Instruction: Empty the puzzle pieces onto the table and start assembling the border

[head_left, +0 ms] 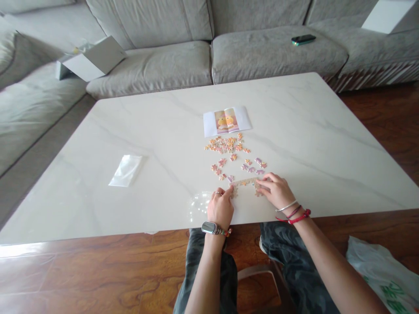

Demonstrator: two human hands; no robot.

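Note:
A short joined strip of jigsaw pieces [246, 182] lies near the front edge of the white marble table [147, 131]. My left hand [221, 207], fingers curled, pinches the strip's left end. My right hand [276, 191] presses with bent fingers on the strip's right end. Loose pink and orange puzzle pieces [227, 145] are scattered just beyond the strip, with a denser heap farther back. A printed reference picture [227, 120] lies flat behind the heap.
A clear plastic bag [126, 170] lies on the table's left half, and another crumpled clear bag [198, 204] sits beside my left hand. A grey sofa [157, 65] wraps behind the table, with an open white box [91, 61] and a phone [303, 39] on it. A plastic bag [382, 270] lies on the floor at right.

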